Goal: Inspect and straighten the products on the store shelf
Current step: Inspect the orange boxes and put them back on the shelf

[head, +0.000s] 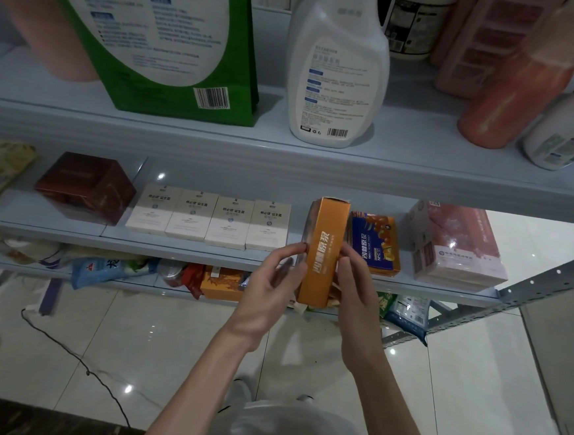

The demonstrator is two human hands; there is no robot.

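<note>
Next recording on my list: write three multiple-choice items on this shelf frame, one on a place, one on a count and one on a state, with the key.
1. Where does the white spray bottle stand?
A. On the upper shelf, right of the green bag
B. On the floor
C. In a shopping basket

2. How many matching white boxes sit in a row on the middle shelf?
A. Two
B. Four
C. Six

3. What is the state of the orange box?
A. Lying flat on a shelf, untouched
B. Dropped on the floor
C. Held on end in the grip of the left hand and right hand

Key: 1 A, it stands beside the bag on the upper shelf. 2 B, four identical fronts sit side by side. 3 C, fingers of both hands clasp its sides.
</note>
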